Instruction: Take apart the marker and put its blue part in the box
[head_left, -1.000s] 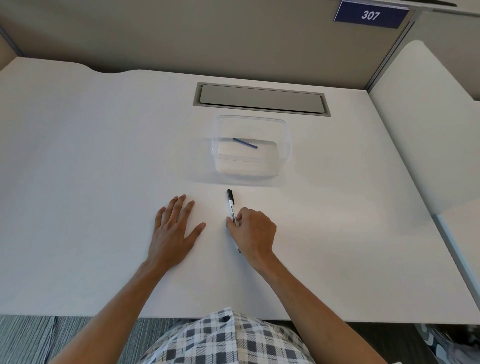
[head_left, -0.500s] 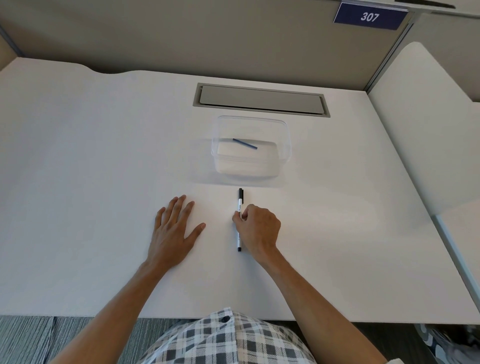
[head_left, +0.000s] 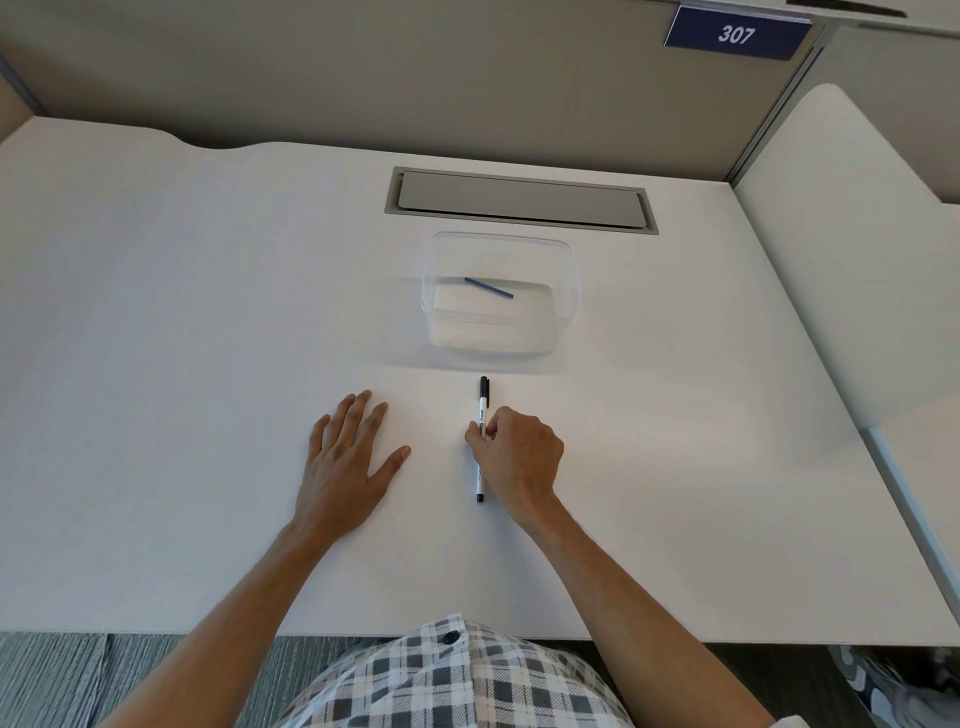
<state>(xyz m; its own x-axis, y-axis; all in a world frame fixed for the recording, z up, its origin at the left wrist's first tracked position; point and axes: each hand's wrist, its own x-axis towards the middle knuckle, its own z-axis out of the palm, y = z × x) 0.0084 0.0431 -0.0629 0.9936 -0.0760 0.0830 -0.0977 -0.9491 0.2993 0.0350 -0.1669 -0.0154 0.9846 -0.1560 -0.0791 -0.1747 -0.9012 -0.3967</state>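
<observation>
White marker (head_left: 481, 410) mid-barrel hidden in right hand (head_left: 519, 452) grip; left hand (head_left: 345, 457) flat, released.

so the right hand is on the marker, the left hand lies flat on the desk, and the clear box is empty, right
Not quite: the box is not empty. The head view shows a thin blue part lying inside it. The rest holds: the right hand grips the marker, and the left hand lies flat on the desk.
</observation>
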